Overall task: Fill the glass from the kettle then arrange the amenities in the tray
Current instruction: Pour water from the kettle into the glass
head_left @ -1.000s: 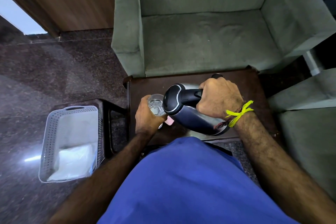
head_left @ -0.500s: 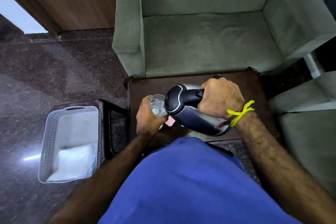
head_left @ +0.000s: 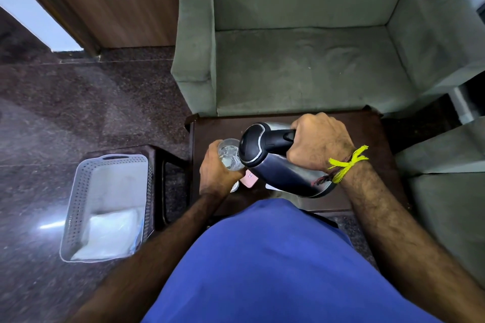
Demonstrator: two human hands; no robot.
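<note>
One white perforated tray (head_left: 78, 191) sits far left on a low stand, a white packet (head_left: 107, 236) inside. Over the dark counter (head_left: 367, 128), the left hand (head_left: 215, 173) wraps the glass (head_left: 229, 155); beside it, the right hand (head_left: 319, 143) grips the tilted kettle (head_left: 278, 162) by its handle, spout at the glass rim.

Silver-black kettle (head_left: 278, 165), grey perforated tray (head_left: 78, 191), green armchair (head_left: 301, 68)

Steel kettle (head_left: 283, 165) tilted, lid end over the clear glass (head_left: 229, 156); white perforated tray (head_left: 78, 191) lies well left.
</note>
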